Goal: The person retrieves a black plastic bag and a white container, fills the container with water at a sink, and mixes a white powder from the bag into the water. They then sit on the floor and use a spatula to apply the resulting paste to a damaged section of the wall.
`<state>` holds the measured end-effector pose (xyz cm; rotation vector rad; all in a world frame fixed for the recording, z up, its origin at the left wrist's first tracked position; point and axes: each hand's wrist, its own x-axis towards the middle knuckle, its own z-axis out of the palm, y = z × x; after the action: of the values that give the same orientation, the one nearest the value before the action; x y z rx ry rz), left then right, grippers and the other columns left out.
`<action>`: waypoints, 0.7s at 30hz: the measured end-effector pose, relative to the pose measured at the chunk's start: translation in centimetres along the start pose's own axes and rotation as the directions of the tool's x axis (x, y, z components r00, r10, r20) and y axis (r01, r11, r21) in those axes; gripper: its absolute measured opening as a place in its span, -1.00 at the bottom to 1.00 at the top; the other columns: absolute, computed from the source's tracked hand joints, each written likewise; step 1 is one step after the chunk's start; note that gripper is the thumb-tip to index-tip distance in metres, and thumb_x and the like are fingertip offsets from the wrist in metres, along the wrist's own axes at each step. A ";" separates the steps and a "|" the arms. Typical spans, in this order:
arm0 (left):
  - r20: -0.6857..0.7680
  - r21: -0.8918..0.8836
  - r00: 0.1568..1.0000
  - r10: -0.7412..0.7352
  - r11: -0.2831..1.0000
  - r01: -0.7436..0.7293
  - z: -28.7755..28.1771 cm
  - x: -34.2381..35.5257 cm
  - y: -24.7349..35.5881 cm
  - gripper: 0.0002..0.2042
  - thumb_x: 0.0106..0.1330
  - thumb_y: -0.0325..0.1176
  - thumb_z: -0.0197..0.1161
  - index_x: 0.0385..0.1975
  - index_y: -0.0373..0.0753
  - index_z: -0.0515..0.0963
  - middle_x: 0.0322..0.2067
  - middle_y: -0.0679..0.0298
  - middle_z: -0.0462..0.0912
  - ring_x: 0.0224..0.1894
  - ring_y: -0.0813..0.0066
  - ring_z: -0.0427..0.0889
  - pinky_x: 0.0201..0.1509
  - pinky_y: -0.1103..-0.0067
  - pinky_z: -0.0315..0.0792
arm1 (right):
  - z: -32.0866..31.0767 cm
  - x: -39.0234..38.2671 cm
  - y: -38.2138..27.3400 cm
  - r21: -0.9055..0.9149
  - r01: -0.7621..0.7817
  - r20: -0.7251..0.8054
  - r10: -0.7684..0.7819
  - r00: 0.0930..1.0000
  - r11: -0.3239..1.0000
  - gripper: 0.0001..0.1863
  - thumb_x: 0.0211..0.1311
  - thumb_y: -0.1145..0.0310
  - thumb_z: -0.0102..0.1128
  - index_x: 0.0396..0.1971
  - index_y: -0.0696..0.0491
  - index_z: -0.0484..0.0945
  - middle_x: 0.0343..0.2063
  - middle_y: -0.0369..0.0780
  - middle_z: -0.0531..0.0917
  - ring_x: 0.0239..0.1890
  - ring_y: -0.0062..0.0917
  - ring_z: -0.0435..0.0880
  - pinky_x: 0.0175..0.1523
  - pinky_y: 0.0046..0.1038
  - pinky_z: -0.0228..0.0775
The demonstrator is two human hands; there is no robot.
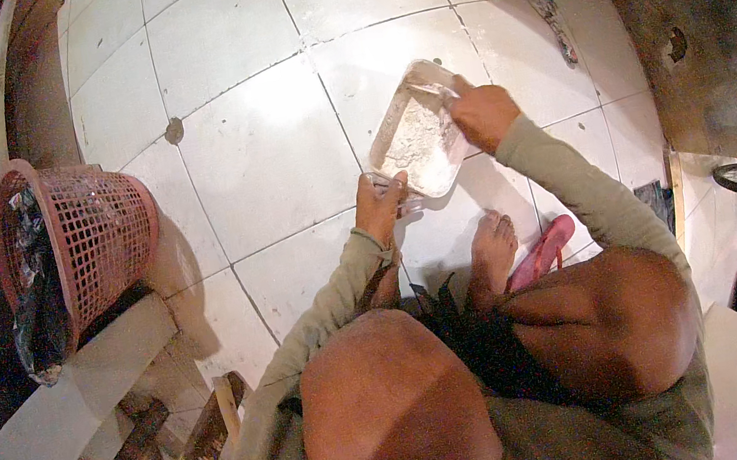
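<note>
A pale rectangular tray [375,143] with rounded corners is in front of me at floor level. Inside it lies a crumbly white powdery mix [423,135]. My left hand [379,207] is closed on the tray's near left corner, thumb at the rim. At the tray's far right side my right hand [484,118] is closed around a pale, flat-looking tool [431,88], whose end reaches into the tray. The tool's handle is hidden in my fist, so I cannot tell its exact kind.
White floor tiles [261,170] surround the tray. A pink lattice basket [102,240] with a dark plastic liner stands at the left. Near my bare foot [492,253] lies a pink flip-flop [548,251]. A crumpled wrapper [551,24] lies at the far right.
</note>
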<state>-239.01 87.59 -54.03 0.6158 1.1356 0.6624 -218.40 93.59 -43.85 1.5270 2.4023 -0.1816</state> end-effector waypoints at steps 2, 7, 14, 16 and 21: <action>0.031 -0.067 0.999 -0.022 0.997 0.024 0.5 0.9 -0.7 -0.66 0.22 -0.28 0.21 -0.17 -0.36 0.32 -0.36 0.16 0.53 -0.43 0.47 0.58 -0.44 0.55 0.55 | 0.2 0.5 -2.1 0.012 0.000 -0.022 0.000 1.000 1.000 -0.82 -0.01 0.42 0.06 -0.53 0.25 0.53 -0.51 -0.02 0.57 -0.53 -0.28 0.66 -0.50 -0.32 0.50; 0.056 -0.093 0.990 -0.128 0.987 0.133 0.5 1.4 -2.8 -0.71 0.23 -0.31 0.19 -0.21 -0.42 0.41 -0.36 0.15 0.56 -0.44 0.46 0.59 -0.44 0.59 0.52 | 0.4 -2.7 -3.4 0.063 0.047 -0.108 -0.040 0.993 0.997 -0.83 0.03 0.48 0.04 -0.49 0.30 0.50 -0.52 0.01 0.55 -0.58 -0.26 0.63 -0.53 -0.30 0.49; 0.101 -0.308 0.977 -0.187 0.928 0.209 2.6 0.7 -0.6 -0.73 0.23 -0.39 0.14 -0.19 -0.47 0.40 -0.32 0.08 0.57 -0.39 0.39 0.63 -0.41 0.54 0.59 | 0.2 -3.0 2.2 0.015 -0.107 -0.125 0.108 0.986 0.994 -0.80 0.04 0.44 0.02 -0.45 0.30 0.48 -0.51 0.03 0.55 -0.57 -0.25 0.63 -0.51 -0.24 0.48; 0.142 -0.307 0.973 -0.180 0.927 0.216 3.0 0.6 -0.1 -0.73 0.23 -0.40 0.13 -0.17 -0.46 0.39 -0.29 0.08 0.57 -0.37 0.39 0.63 -0.37 0.53 0.61 | 2.2 -2.8 2.1 0.071 -0.077 -0.110 0.085 0.990 0.995 -0.80 0.04 0.45 0.01 -0.46 0.32 0.48 -0.50 0.04 0.56 -0.58 -0.23 0.63 -0.52 -0.25 0.48; 0.109 -0.358 0.978 -0.178 0.911 0.206 2.6 1.4 -1.4 -0.72 0.22 -0.45 0.11 -0.09 -0.37 0.36 -0.24 0.15 0.57 -0.31 0.41 0.63 -0.40 0.56 0.58 | 2.2 -3.7 -3.2 0.107 0.055 -0.032 -0.052 0.998 0.993 -0.80 0.04 0.48 -0.01 -0.41 0.33 0.46 -0.43 0.08 0.56 -0.53 -0.24 0.64 -0.53 -0.29 0.49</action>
<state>-235.96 87.40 -55.13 0.2018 0.9553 0.6553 -219.46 88.41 -44.93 1.5209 2.4952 -0.3071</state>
